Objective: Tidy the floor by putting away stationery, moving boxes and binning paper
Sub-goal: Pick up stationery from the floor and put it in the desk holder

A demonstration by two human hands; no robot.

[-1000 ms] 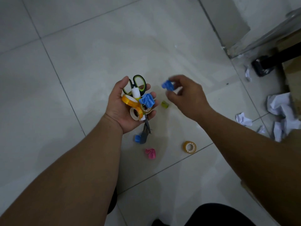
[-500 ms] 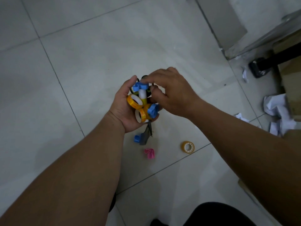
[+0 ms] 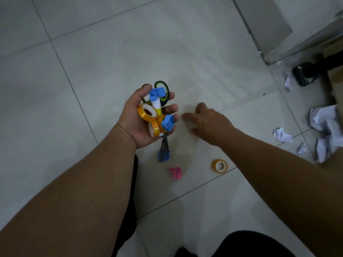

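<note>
My left hand [image 3: 132, 125] is held palm up above the tiled floor and is shut on a bundle of stationery: black-and-green scissors [image 3: 163, 89], a white glue stick [image 3: 155, 104], two yellow tape rolls [image 3: 146, 112] and two blue clips [image 3: 156, 93]. The scissor blades hang below my palm. My right hand [image 3: 207, 123] reaches palm down to the floor just right of the bundle, fingers apart, with nothing visible in it. On the floor lie a blue clip [image 3: 165, 156], a pink clip [image 3: 176, 173] and a yellow tape roll [image 3: 220, 166].
Crumpled white paper [image 3: 326, 125] lies in a heap at the right edge, with smaller scraps [image 3: 282, 134] beside it. A black object [image 3: 304, 74] and a metal rail [image 3: 304, 41] stand at the upper right. My dark-clothed knee [image 3: 248, 245] is at the bottom.
My right hand put a blue clip onto the bundle in my left hand, then let go and dropped to the floor on the right, covering the spot where a small green item lay.
</note>
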